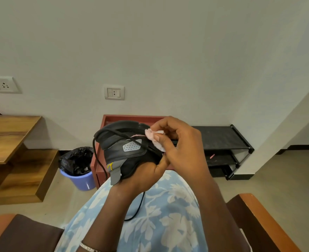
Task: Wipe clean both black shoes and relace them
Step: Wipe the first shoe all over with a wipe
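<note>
A black shoe (124, 146) with grey panels is held up over my lap, sole side away from me. My left hand (146, 171) grips it from below, fingers curled round the heel end. My right hand (179, 142) pinches a small pink cloth (154, 137) and presses it against the shoe's upper edge. A black lace (97, 157) hangs loose from the shoe, looping down the left side and trailing over my lap. Only this one shoe shows.
A red-brown low table (113, 118) stands behind the shoe. A blue bin (81, 177) with a black liner sits to its left, a black shoe rack (222, 140) to its right. A wooden desk (10, 139) is at left. Chair armrests (259, 215) flank me.
</note>
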The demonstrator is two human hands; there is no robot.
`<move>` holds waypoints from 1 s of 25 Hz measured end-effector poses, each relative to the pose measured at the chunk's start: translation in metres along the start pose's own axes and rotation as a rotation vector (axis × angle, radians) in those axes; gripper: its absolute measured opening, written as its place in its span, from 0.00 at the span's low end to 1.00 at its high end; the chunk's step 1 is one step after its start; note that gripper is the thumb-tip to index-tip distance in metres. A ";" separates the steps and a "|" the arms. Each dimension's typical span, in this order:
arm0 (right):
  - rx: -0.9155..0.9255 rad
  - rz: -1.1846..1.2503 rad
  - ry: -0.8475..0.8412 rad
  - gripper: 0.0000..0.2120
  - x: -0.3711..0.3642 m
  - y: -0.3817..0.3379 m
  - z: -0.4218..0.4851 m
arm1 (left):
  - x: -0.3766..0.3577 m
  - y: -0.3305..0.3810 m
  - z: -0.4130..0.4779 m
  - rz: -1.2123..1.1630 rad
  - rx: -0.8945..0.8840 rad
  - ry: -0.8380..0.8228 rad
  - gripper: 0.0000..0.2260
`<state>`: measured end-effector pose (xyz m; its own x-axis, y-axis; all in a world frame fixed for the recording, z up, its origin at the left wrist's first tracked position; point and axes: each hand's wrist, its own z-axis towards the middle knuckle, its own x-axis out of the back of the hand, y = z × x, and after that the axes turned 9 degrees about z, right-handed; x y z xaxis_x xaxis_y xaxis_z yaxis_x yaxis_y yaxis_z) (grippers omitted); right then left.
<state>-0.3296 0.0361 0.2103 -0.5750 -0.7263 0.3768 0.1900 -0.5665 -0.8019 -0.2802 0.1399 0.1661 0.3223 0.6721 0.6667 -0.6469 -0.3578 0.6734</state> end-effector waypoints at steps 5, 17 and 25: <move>-0.130 -0.322 0.181 0.04 0.013 0.017 0.006 | 0.000 -0.005 -0.001 -0.033 0.129 0.072 0.24; -0.143 -0.210 0.238 0.03 0.010 0.017 0.006 | 0.005 -0.007 -0.001 -0.015 0.105 0.076 0.18; -0.008 0.119 0.111 0.04 -0.014 -0.006 0.000 | 0.004 -0.006 -0.001 -0.074 0.134 -0.026 0.25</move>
<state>-0.3226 0.0500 0.2099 -0.6335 -0.7401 0.2256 0.2557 -0.4754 -0.8418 -0.2760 0.1452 0.1642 0.3842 0.6837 0.6205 -0.5230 -0.3926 0.7565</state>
